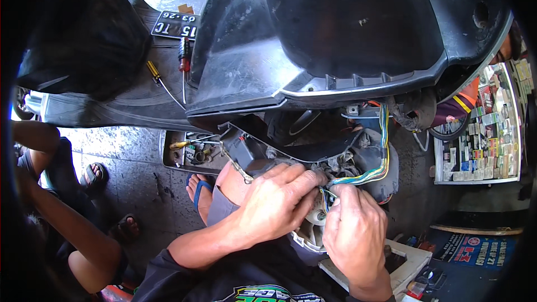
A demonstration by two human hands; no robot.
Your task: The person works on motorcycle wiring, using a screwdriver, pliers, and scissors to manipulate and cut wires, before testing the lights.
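A bundle of coloured wires (385,145), yellow, blue and white, hangs from beneath the dark scooter body (235,72) and bends left toward my hands. My left hand (279,198) is closed, its thumb and fingertips pinching at the end of that bundle. Close beside it, my right hand (355,226) is closed too, with thumb and forefinger on thin wires; the exact spot they grip is partly hidden. Below my fingers sits a pale plastic housing (307,237) with a round white part, in my lap. Behind my hands is a grey rounded panel (386,162).
A red-and-black screwdriver (184,59), a yellow-handled screwdriver (154,71) and a number plate (174,24) lie on the scooter's footboard. A metal tray (190,162) of tools stands on the floor. Another person's arm (78,223) is at left. A display case (475,145) of small boxes stands right.
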